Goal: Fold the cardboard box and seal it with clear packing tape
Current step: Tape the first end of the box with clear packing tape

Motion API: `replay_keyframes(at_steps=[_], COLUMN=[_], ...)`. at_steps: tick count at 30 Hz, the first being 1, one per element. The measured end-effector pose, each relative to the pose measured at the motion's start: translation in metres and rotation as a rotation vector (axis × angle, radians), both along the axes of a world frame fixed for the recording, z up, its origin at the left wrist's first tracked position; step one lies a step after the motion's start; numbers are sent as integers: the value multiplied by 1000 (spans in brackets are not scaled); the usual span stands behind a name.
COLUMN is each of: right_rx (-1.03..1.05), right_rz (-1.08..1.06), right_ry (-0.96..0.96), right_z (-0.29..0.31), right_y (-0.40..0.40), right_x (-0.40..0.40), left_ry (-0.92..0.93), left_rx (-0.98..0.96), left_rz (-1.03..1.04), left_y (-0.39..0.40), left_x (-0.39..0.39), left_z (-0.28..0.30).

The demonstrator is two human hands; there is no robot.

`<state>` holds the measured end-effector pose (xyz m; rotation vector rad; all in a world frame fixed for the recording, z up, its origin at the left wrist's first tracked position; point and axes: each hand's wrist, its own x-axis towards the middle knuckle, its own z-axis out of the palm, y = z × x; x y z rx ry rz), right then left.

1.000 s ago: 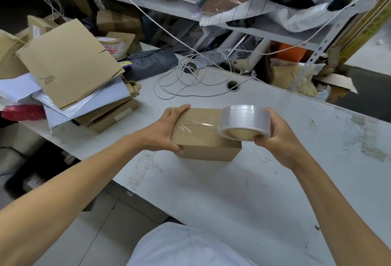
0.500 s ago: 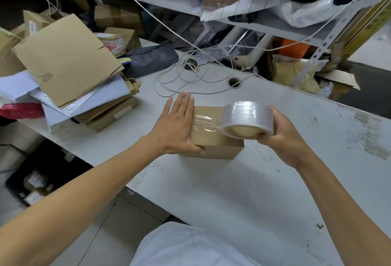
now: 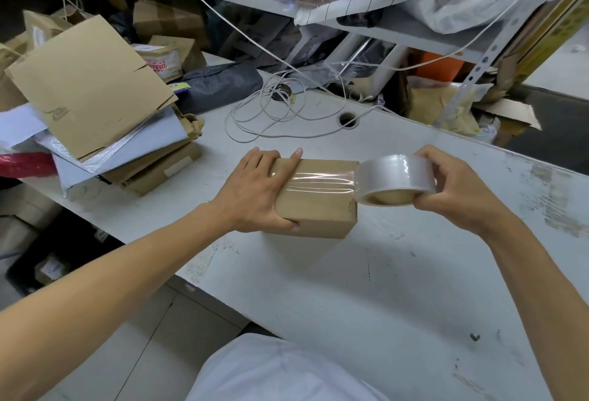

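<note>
The small cardboard box [image 3: 315, 206], judged light and stiff, is held down at its left end on the tabletop [image 3: 382, 289] by the left hand [image 3: 258, 190], while the clear tape roll [image 3: 396, 179] is gripped by the right hand [image 3: 459, 190] just past the box's right edge, where open room is left.

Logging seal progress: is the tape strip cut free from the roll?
No, the clear tape strip runs unbroken from the small brown cardboard box to the clear packing tape roll in the right hand.
</note>
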<state>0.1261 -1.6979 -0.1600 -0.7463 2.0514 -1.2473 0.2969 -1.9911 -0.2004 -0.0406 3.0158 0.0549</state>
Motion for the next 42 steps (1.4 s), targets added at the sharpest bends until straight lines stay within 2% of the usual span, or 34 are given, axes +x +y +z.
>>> replay_keyframes(at_steps=[6,10,13,18,21,25,30,34,38,42], right_rx=[-2,-6,-20,-16,2,5,16,14,115,121], right_rz=[-8,2,2,0,16,19,5,8,44,6], right_ry=[-22,-5,-3,2,7,6,34,43,82,32], right_z=[-11,-13,-16,-18,-15,-17,-20,-15,-22,-39], right_y=[7,6,4,7,6,6,8,6,16,24], right_x=[2,0,2,5,3,3,6,4,-1,4], left_ry=[-15,-113,-163,-62,-102,-184,-72,-80,-43,-19], left_rx=[41,-61,-6,35,11,81,30,12,-21,-31], left_rz=[-22,-57,-29,50,31,106,-12,-6,1,6], left_y=[-1,1,21,56,53,57,84,82,84,83], left_x=[-1,-7,-19,-33,-32,-46,-53,-53,-51,-51], left_z=[1,10,15,0,0,12,1,3,4,1])
